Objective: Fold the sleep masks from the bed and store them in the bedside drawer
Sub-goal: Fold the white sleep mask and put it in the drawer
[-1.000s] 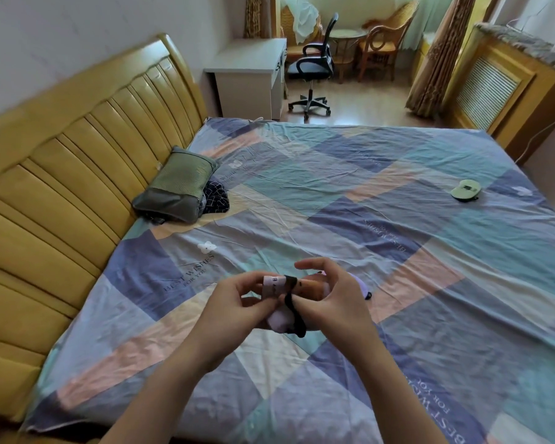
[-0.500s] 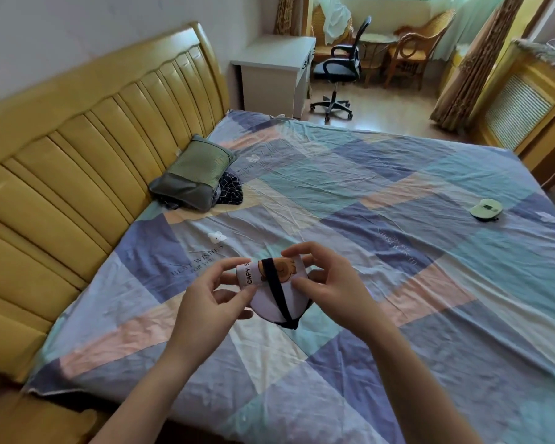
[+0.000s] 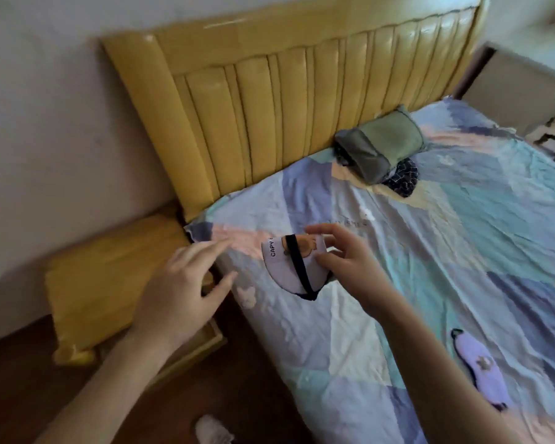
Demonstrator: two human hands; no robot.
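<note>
My right hand (image 3: 343, 261) pinches a folded pale-lilac sleep mask (image 3: 290, 267) with a brown cartoon print and a black strap wrapped around it, held above the bed's left edge. My left hand (image 3: 186, 283) is empty, fingers spread, hovering over the yellow bedside cabinet (image 3: 103, 283) to the left of the bed. A drawer (image 3: 202, 344) stands pulled out under my left wrist; its inside is hidden. A second purple sleep mask (image 3: 481, 370) lies flat on the patchwork sheet (image 3: 430, 251) at the lower right.
A yellow padded headboard (image 3: 285, 107) runs along the wall. A green pillow (image 3: 382, 142) with dark patterned cloth under it lies near the headboard. A white desk (image 3: 519, 88) stands at the far right. Dark wooden floor and a pale slipper (image 3: 212, 431) show below.
The view has swung left toward the bedside cabinet. My left hand has let go of the folded mask and moved left over the cabinet; my right hand alone holds the mask.
</note>
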